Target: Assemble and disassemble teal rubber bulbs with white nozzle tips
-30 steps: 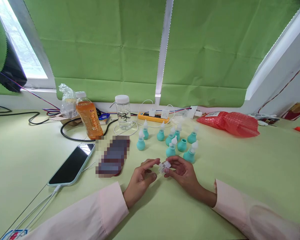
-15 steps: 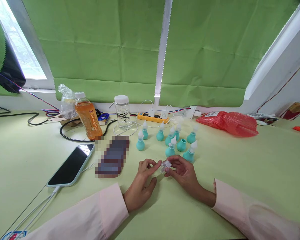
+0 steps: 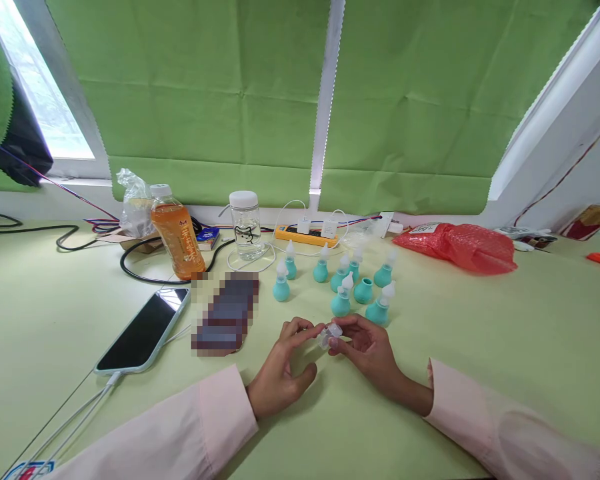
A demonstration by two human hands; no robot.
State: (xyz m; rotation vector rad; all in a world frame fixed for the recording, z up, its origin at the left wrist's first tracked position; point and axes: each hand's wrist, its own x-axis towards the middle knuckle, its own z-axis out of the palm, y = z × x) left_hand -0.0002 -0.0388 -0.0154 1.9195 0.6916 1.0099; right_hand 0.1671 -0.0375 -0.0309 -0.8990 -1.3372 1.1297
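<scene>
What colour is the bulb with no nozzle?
The bulb is turquoise, seen in the head view.

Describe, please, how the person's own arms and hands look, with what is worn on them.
The left sleeve and right sleeve are pale pink and long; a seam sets off a wide cuff on the left one. The left hand and right hand are bare, without gloves.

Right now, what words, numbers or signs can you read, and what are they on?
No word is clear enough to quote.
Orange drink bottle: pale lettering, too blurred.
Red bag: its white label is too small to read.
Blue pack: too small.
Corner sticker: red and blue print, cut off.
</scene>
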